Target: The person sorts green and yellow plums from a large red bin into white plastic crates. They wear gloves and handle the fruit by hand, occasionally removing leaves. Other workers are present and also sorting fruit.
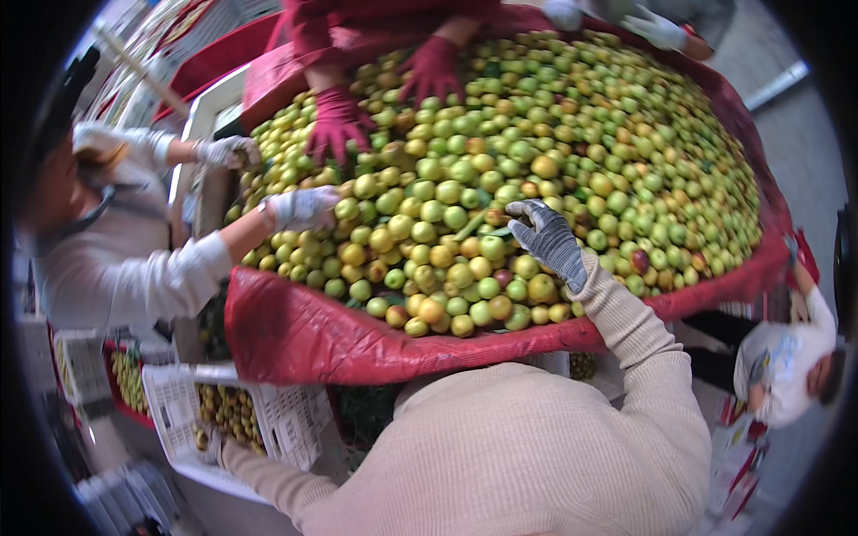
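Note:
A large heap of green and yellow-red round fruit (462, 194) lies on a sorting table edged with red sheeting (402, 358). My right hand (549, 241), in a grey glove, is over the near part of the heap, its fingers curled and apart beside a green leaf (474, 224); no fruit shows in its grasp. Down at the lower left, my left hand (213, 447) is gloved and reaches into a white plastic crate (291, 419) partly filled with fruit. Small fruit (201, 437) is at its fingertips, but whether it is gripped is unclear.
A co-worker's white-gloved hands (301, 208) work at the left of the heap. Across the table, another person's red-gloved hands (338, 127) rest on the fruit. More gloved hands (653, 28) are at the far right. A crate with red lining (127, 382) stands lower left; a person (784, 368) is at right.

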